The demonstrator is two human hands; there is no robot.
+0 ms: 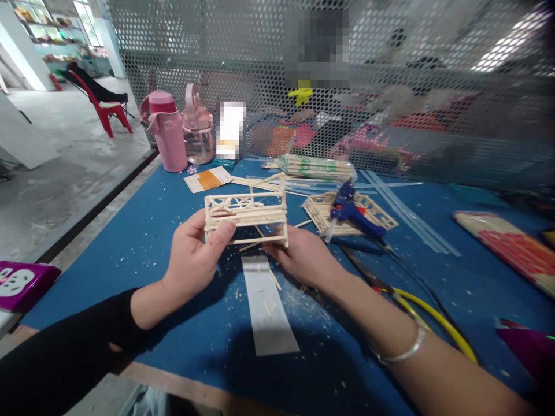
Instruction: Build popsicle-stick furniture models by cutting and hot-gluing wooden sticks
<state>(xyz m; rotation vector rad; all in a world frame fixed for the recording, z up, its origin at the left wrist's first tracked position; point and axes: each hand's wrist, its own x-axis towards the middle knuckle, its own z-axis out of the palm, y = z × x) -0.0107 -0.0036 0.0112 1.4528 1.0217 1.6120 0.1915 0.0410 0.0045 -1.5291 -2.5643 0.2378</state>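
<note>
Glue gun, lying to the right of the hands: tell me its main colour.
The glue gun is dark blue; the head view shows it best.

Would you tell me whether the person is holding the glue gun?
No, the glue gun lies on a stick panel, while the left hand grips a frame with the right hand at its corner.

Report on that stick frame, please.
Left grip holding wooden-stick frame. Right grip at its lower right corner. Blue glue gun aside, atop another stick panel.

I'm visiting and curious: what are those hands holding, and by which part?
The left hand grips a stick frame by its left end. The right hand is at its lower right corner; whether it grips there is hidden.
</note>
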